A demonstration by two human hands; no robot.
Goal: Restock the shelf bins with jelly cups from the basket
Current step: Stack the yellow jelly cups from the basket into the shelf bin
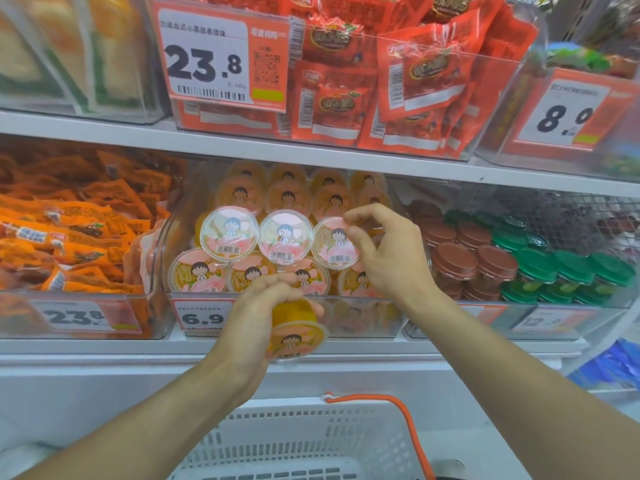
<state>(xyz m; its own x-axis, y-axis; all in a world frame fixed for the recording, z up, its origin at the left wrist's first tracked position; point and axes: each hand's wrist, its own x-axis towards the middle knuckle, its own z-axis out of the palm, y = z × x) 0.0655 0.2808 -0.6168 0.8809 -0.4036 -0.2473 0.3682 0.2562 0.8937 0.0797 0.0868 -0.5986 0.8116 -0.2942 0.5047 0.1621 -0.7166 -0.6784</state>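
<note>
Head: basket [298, 441] interior cropped (perhaps empty)

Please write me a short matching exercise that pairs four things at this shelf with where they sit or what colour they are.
Things:
1. jelly cup in the left hand
2. jelly cup at the right hand
3. basket
4. green-lidded cups

Descriptions:
A. white, with an orange handle, below the shelf
B. in the bin right of the jelly bin
C. held in front of the 6.9 price tag
D. top row of the jelly bin, at the fingertips

Pairs: 1-C, 2-D, 3-A, 4-B
</note>
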